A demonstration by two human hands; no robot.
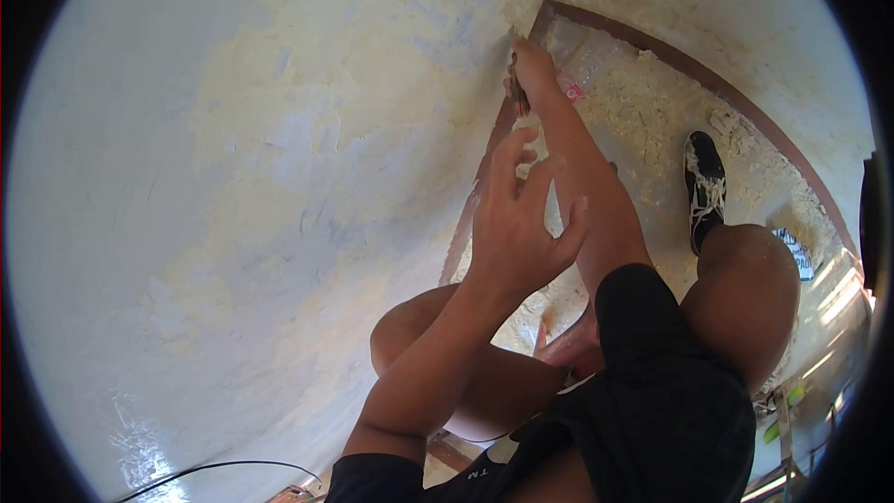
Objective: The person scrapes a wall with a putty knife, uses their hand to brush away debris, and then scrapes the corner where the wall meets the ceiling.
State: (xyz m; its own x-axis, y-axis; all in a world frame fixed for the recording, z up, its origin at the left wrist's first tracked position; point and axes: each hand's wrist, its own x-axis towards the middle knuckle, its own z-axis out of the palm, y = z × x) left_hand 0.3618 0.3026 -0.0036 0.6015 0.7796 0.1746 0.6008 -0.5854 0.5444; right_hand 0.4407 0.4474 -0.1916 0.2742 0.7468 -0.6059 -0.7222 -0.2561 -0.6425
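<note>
Metal, dark and thin, shows as the blade of a scraper (pixel 514 84) pressed against the wall (pixel 279 177) right where the wall meets the brown skirting strip (pixel 484 168). The right hand (pixel 533 70) is closed around the scraper's handle, which is mostly hidden inside the fist, and the right arm runs straight out to it from the black sleeve (pixel 643 317). Just below the scraper on that same arm's near side, the left hand (pixel 517 224) hangs in the air with its fingers spread and loosely curled, gripping nothing; it is close to the wall but whether it touches the wall cannot be told. The wall around the scraper is patchy, with pale yellow scraped plaster next to it and bluish-white paint farther away. Beyond the scraper, on the other side of the skirting strip, a clear plastic bottle (pixel 582 61) with a pink label lies on the floor (pixel 652 121), and the floor there is strewn with pale flakes and crumbs of scraped material. Farther from the scraper, a black shoe (pixel 705 186) spattered with white stands on that debris, with a bare knee just behind it. Well away from the scraper, a thin black cable (pixel 214 468) curves along the foot of the wall.
</note>
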